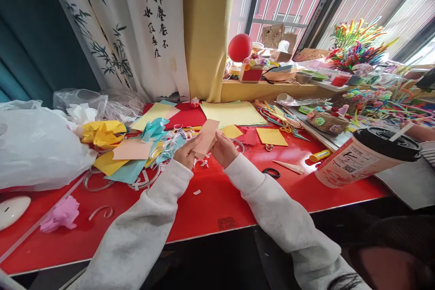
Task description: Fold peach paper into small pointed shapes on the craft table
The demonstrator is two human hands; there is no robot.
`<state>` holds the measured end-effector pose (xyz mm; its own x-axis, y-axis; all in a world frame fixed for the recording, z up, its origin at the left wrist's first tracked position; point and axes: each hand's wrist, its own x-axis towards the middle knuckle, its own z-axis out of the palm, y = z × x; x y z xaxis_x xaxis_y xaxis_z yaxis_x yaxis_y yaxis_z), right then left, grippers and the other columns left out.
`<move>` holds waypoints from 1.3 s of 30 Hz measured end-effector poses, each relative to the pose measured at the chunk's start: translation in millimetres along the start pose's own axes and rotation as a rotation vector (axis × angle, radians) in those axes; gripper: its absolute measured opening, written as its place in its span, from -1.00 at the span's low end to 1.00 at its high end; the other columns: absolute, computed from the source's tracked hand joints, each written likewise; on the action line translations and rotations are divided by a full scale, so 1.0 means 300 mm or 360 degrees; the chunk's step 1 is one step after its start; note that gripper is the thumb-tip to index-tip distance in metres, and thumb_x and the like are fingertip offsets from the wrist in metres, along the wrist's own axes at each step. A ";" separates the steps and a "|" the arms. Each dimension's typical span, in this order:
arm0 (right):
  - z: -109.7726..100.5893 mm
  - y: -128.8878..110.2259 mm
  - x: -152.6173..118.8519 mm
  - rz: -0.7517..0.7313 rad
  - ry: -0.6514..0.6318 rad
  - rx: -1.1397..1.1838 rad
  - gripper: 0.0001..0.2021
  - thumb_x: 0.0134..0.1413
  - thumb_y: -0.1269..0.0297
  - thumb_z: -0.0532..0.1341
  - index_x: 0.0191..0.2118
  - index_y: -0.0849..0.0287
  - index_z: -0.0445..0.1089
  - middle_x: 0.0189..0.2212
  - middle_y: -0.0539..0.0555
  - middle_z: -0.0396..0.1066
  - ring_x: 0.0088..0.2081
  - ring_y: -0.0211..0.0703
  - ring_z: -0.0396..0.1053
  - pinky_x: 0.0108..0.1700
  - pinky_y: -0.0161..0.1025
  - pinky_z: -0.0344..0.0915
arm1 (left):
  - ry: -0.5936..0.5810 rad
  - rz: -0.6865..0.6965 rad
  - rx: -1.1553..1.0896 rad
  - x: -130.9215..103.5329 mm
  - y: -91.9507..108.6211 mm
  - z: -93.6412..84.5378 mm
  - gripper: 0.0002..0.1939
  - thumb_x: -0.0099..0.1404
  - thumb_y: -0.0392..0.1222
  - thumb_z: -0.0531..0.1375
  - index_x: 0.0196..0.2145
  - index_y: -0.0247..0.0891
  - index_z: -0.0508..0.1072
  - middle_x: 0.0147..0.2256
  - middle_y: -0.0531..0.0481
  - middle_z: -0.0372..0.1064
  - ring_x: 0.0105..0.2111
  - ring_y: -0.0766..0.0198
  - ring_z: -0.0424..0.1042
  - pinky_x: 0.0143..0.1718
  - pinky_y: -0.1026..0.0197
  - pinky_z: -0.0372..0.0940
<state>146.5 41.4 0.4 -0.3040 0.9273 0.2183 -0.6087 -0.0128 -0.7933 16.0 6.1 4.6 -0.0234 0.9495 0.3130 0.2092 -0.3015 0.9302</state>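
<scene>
A peach-coloured strip of paper [207, 137] is held up above the red table, tilted, between both my hands. My left hand [186, 153] grips its left side, fingers closed. At its right edge my right hand [224, 149] pinches it; some fingertips are hidden behind the paper. Beyond it lie a yellow square of paper [272, 136] and a stack of pale yellow sheets [234, 113]. Left of my hands are a peach sheet [132, 149], blue paper [128, 170] and crumpled teal paper [155, 129] among white curled scraps. Black scissor handles [271, 172] rest right of my right hand.
A large drink cup [360, 158] stands at the right near a yellow glue stick [320, 156]. White plastic bags [41, 145] fill the left side. Crumpled pink paper [61, 214] lies front left. Craft supplies and a decorated basket [328, 120] crowd the right back.
</scene>
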 end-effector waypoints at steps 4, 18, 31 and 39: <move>-0.033 -0.001 0.008 -0.0038 0.0189 -0.0421 -0.72 -0.22 0.19 0.21 -0.31 0.20 0.28 -0.34 0.07 0.36 -0.26 -0.17 0.31 -0.20 -0.21 0.25 | -0.0351 -0.0158 -0.0425 0.014 -0.045 0.014 -0.36 -0.10 -0.19 0.22 0.00 -0.24 0.23 -0.03 -0.08 0.23 -0.04 0.11 0.23 -0.06 0.17 0.19; -0.046 0.001 -0.037 0.0149 0.0223 -0.1381 -0.64 -0.22 0.00 0.16 -0.46 0.26 0.28 -0.51 0.07 0.33 -0.48 -0.24 0.26 -0.51 -0.31 0.19 | 0.0063 -0.0294 -0.0169 0.042 -0.114 0.019 -0.58 -0.16 0.09 0.21 -0.42 -0.30 0.38 -0.42 -0.02 0.37 -0.40 0.24 0.35 -0.31 0.19 0.27; -0.053 -0.015 -0.048 -0.0139 0.0081 -0.1768 -0.74 -0.07 0.11 0.06 -0.59 0.18 0.13 -0.67 -0.06 0.11 -0.58 -0.35 0.06 -0.56 -0.36 0.01 | -0.0056 -0.0352 -0.0038 0.035 -0.098 0.025 -0.61 -0.16 0.12 0.20 -0.58 -0.29 0.27 -0.61 0.12 0.20 -0.56 0.40 0.20 -0.49 0.33 0.15; -0.050 -0.005 -0.050 -0.0021 -0.0038 -0.1724 -0.75 -0.08 0.13 0.06 -0.59 0.16 0.06 -0.69 -0.08 0.03 -0.62 -0.38 -0.01 -0.60 -0.39 -0.06 | 0.0047 -0.0307 0.0187 0.021 -0.059 0.007 -0.66 -0.09 0.11 0.15 -0.60 -0.27 0.29 -0.61 0.10 0.24 -0.54 0.36 0.21 -0.48 0.33 0.12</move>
<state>162.8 33.0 -10.3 -0.3238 0.9172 0.2321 0.3555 0.3453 -0.8686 14.0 17.6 -10.4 -0.1023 0.9850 0.1389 0.3107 -0.1010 0.9451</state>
